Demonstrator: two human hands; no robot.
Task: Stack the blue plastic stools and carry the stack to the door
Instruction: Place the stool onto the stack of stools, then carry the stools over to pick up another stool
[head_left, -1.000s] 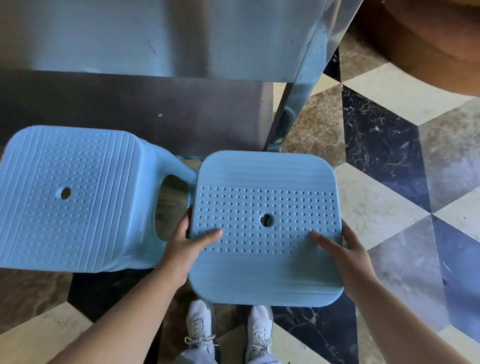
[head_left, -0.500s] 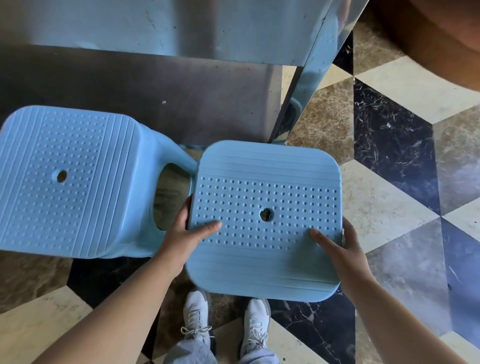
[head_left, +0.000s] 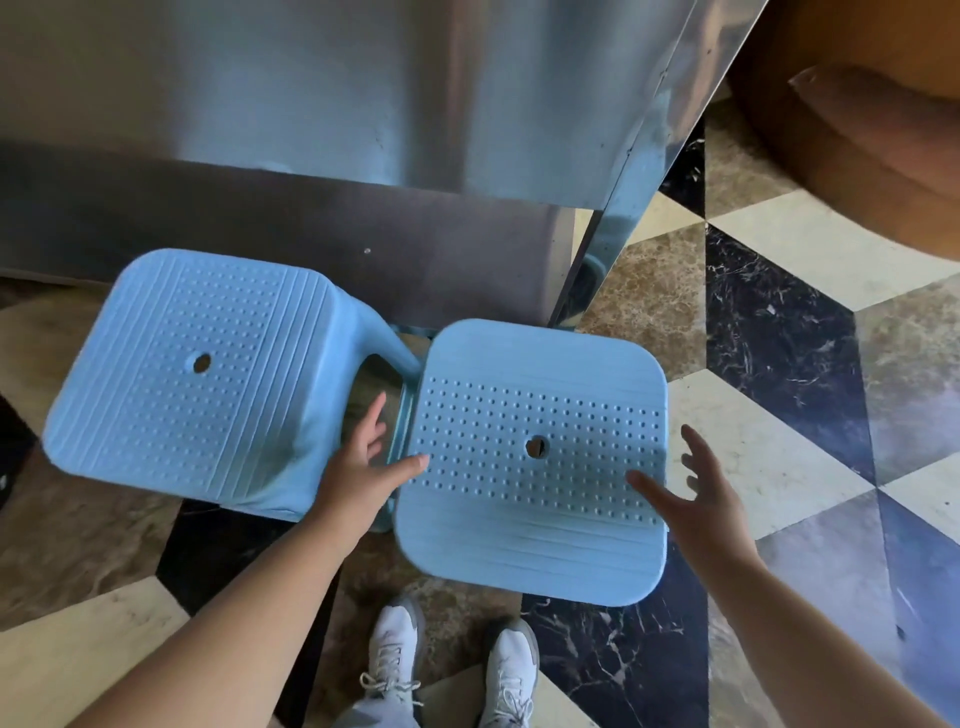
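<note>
Two blue plastic stools sit side by side on a patterned marble floor (head_left: 779, 452), seen from above w/ a person standing over them. The right stool (head_left: 535, 467) is directly in front of the person's white sneakers (head_left: 452, 665); the left stool (head_left: 192, 374) stands just beside it, its leg touching or nearly touching the right one's edge. Left hand (head_left: 363, 467) grip is wide, fingers spread, thumb tip at the right stool's left edge, holding nothing. Right hand (head_left: 696, 493) grip also wide, fingers splayed above the seat's right side; contact can't be told. A stainless-steel cabinet (head_left: 363, 130) stands behind both stools.
</note>
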